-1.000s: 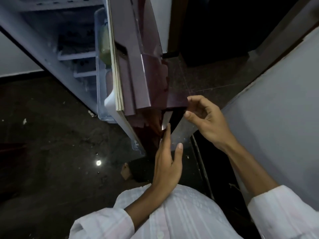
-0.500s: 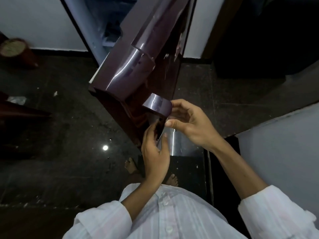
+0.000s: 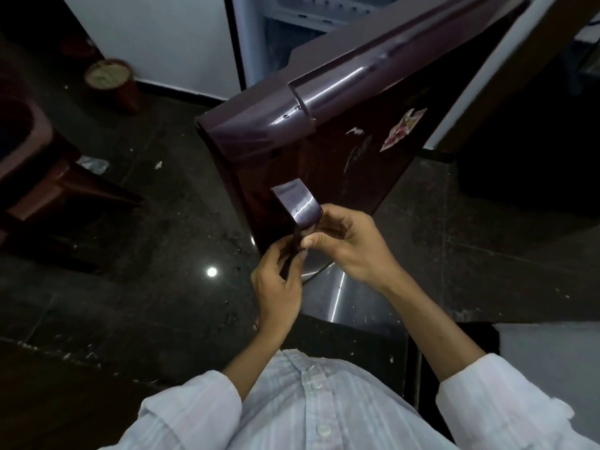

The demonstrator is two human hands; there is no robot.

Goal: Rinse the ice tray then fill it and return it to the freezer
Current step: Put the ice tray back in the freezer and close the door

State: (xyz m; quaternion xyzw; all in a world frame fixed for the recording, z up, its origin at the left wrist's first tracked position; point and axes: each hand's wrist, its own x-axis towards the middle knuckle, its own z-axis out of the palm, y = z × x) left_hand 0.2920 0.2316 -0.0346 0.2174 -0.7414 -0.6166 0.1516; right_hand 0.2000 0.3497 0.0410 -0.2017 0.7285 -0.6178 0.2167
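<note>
Ice tray: not in view. Whether it sits in the freezer compartment or elsewhere can't be told from this angle.

Both hands are on the door handle (image 3: 297,203) of the maroon fridge door (image 3: 357,141), which stands ajar from frame centre out to 1 o'clock. Pale cabinet interior (image 3: 292,37) shows at 12 o'clock.
- Left hand (image 3: 277,287): grip clamped on the handle's lower end, thumb and fingers pinching it from the 7 o'clock side.
- Right hand (image 3: 350,251): grip clamped on the same handle from 4 o'clock, fingers curled behind, thumb in front.

Also in frame: sticker (image 3: 402,129) on the door face, round pot (image 3: 110,82) at 10 o'clock, brown chair (image 3: 32,177) at 9 o'clock, dark glossy floor (image 3: 130,287).

Handling, as judgement:
- The door looks heavy, stiff and slick, so the handle is the sensible hold.
- The tray is likely thin plastic, light and a bit twisty when empty, slippery once rinsed.
- When filled it will slosh, so hold it by both short ends, level, with slow moves.
- A one-handed centre hold risks flex and spill.
</note>
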